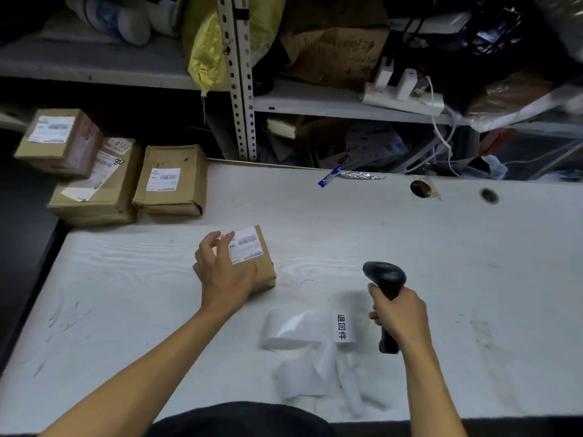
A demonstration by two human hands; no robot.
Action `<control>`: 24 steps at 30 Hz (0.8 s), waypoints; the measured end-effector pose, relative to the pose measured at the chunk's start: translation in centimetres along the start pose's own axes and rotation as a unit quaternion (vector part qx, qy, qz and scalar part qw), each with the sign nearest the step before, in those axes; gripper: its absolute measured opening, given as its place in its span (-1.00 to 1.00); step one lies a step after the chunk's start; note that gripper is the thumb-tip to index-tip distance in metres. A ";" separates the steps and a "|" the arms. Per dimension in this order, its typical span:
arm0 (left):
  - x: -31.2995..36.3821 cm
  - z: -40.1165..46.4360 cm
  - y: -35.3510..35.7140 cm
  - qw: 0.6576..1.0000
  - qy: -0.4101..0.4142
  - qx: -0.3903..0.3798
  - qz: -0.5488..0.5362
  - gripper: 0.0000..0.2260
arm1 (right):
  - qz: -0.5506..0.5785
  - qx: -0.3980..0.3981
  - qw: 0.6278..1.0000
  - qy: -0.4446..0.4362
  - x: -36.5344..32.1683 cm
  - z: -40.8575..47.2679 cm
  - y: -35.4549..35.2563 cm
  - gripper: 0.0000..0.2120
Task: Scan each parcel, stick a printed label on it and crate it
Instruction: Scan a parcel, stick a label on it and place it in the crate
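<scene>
A parcel (252,263) on the table (441,247) is steadied label-up by the left hand (222,275), fingers spread and lightly curved over its near end, while a scanner (385,298) is gripped in the right hand's (399,313) curled fingers, apparently for scanning.

Your widest open run is the bare right half of the table (473,263), out to the two cable holes (421,188) at its back edge. Curled label strips (315,342) clutter the near centre between your arms. Stacked parcels (132,181) block the far-left corner, and the shelf post (241,89) closes off the back.
</scene>
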State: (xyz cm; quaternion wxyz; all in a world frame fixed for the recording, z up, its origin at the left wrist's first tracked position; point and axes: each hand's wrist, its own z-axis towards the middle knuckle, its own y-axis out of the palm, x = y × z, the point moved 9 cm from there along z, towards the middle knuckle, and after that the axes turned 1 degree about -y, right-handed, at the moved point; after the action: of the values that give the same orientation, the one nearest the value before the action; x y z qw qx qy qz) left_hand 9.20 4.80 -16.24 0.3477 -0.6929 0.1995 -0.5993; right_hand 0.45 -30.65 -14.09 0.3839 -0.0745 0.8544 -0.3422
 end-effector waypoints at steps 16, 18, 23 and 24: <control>8.3 -11.9 17.6 0.889 0.248 -0.375 0.091 -0.34 | -0.042 0.219 0.975 -0.013 8.9 -2.2 -0.3 -0.28; 8.4 -11.3 16.7 0.894 0.240 -0.376 0.041 -0.34 | -0.021 0.227 0.965 -0.127 6.2 -4.7 1.0 -0.45; 9.7 -10.2 12.8 0.887 0.225 -0.395 -0.084 -0.29 | 0.340 -0.026 0.939 0.055 6.3 -3.9 7.4 -0.63; 9.7 -10.0 12.1 0.882 0.220 -0.406 -0.094 -0.28 | 0.410 -0.081 0.903 0.102 6.1 -3.9 8.8 -0.68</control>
State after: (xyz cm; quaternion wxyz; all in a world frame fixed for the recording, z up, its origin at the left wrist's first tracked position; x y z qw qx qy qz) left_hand 3.16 -12.54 -17.85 -0.0751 -0.6396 0.4307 -0.6323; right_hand -5.36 -24.31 -21.57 0.3940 0.2867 0.8686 -0.0903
